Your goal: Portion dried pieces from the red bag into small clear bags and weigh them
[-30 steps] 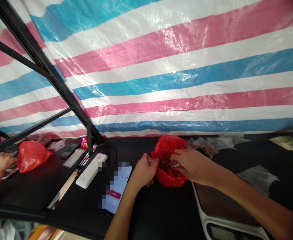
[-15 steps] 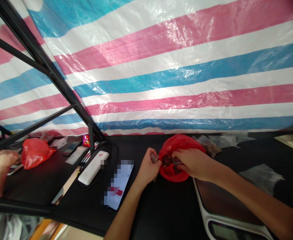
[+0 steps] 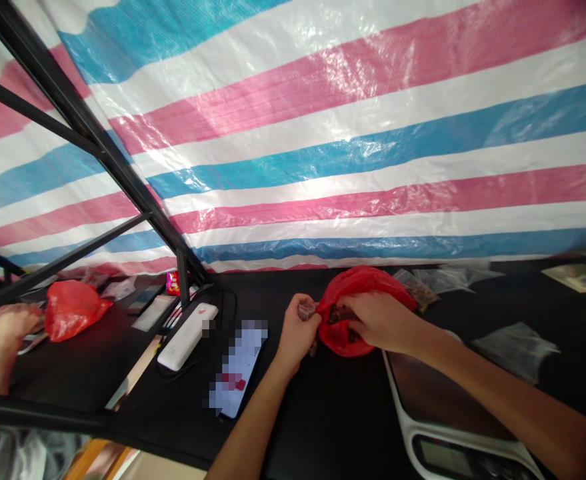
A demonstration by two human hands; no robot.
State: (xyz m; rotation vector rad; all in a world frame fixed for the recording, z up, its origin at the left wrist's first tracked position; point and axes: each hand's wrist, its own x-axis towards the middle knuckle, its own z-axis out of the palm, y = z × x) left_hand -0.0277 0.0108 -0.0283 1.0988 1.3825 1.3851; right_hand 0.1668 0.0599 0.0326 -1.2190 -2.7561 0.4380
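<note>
Left grip (image 3: 297,331): clenched, fingers and thumb pinching a small clear plastic bag (image 3: 307,309) beside the rim of the red bag, with its lower end poking out under the hand.
Right grip (image 3: 379,323): clenched over the mouth of a red plastic bag (image 3: 347,340), fingers curled down into it; whatever lies inside the fist is hidden.
Red bag: rests on the desk (image 3: 297,427) between both grips, touching each. The right grip's hold appears to keep the mouth open over dark dried pieces (image 3: 340,315).
Right of it: a kitchen scale (image 3: 447,400) just below the right grip, a clear bag of dark pieces (image 3: 415,290) and a flat clear bag (image 3: 515,350).
Left of it: a smartphone (image 3: 237,368), a white power bank (image 3: 187,337), a second red bag (image 3: 75,310) and a co-worker's hand (image 3: 7,327).
Behind: a striped tarpaulin (image 3: 323,133).
</note>
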